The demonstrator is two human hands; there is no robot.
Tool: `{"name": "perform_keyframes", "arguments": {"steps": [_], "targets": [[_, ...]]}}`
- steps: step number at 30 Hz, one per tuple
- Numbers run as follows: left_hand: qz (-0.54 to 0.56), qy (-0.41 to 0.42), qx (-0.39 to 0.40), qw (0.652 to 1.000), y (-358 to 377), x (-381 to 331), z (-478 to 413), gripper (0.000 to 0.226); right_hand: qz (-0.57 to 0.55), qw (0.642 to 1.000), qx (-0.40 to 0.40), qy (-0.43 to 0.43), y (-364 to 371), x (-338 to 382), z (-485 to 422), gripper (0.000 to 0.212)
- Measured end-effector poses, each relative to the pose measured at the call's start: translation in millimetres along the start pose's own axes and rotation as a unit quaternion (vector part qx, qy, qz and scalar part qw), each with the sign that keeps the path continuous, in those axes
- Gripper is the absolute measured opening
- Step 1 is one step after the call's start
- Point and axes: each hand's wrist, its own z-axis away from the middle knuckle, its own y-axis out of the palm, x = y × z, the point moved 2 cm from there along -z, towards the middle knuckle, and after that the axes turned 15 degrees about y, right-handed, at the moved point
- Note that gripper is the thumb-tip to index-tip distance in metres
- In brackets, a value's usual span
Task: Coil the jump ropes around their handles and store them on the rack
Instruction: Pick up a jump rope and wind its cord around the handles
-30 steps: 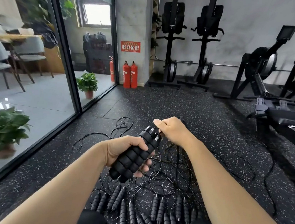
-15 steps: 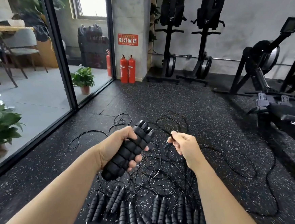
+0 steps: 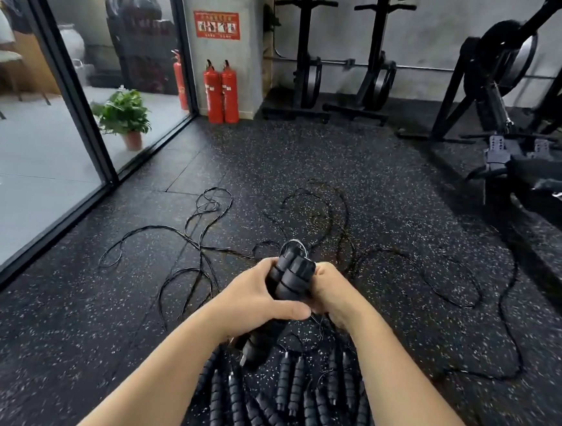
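**Both hands closed around a pair of rope handles, much of the grip hidden**

At the centre of the frame the left hand [image 3: 259, 300] wraps the pair of black ribbed handles [image 3: 290, 275], thumb lying across their near side; its fingers go round the back and cannot be seen. The right hand [image 3: 329, 292] presses against the other side of the same handles, fingers curled in; whether it also pinches the cord is hidden behind the handles. A small loop of cord [image 3: 296, 246] shows just above the handle tops, blurred. The lower ends of the handles poke out under the left wrist, soft and hard to read.

Thin black ropes [image 3: 200, 240] sprawl in tangled loops over the speckled floor [image 3: 60, 346] across the middle of the frame; which rope belongs to the held handles cannot be told. More handles [image 3: 288, 385] lie side by side along the bottom centre, partly covered by both forearms and cut off by the lower edge.

Two red fire extinguishers [image 3: 221, 92] stand upper centre by a pillar; a potted plant [image 3: 126, 116] sits behind glass, upper left
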Motion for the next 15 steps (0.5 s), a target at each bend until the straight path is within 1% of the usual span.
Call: {"name": "perform_keyframes", "arguments": {"steps": [1, 2, 4, 6, 8, 10, 12, 15], "targets": [[0.017, 0.001, 0.000, 1.000, 3.5, 2.9, -2.2, 0.071, -0.005, 1.000, 0.004, 0.008, -0.4, -2.1, -2.7, 0.031], [0.030, 0.000, -0.002, 1.000, 6.2, 6.2, -4.2, 0.065, -0.011, 1.000, 0.013, 0.013, 0.1, -4.3, -5.4, 0.027], [0.040, -0.005, -0.010, 0.999, 9.2, 13.0, -7.3, 0.059, -0.006, 1.000, 0.026, 0.012, 1.5, -10.1, -9.3, 0.011], [0.033, -0.018, -0.028, 0.999, 9.1, 21.6, -9.7, 0.054, 0.017, 0.999, 0.034, 0.013, 1.1, -17.7, -13.2, 0.016], [0.008, -0.040, -0.056, 0.998, 6.1, 31.8, -10.9, 0.051, 0.079, 0.996, 0.029, 0.031, -2.5, -21.1, -14.4, 0.025], [-0.045, -0.073, -0.088, 0.992, 0.7, 42.4, -9.5, 0.051, 0.181, 0.982, -0.001, 0.054, -10.3, -23.6, -15.2, 0.033], [-0.144, -0.108, -0.104, 0.978, -7.3, 52.3, -8.1, 0.052, 0.283, 0.956, -0.048, 0.061, -18.3, -23.8, -15.0, 0.041], [-0.308, -0.149, -0.088, 0.936, -20.1, 61.7, -7.8, 0.053, 0.380, 0.916, -0.125, 0.036, -22.1, -17.1, -9.0, 0.044]]}}
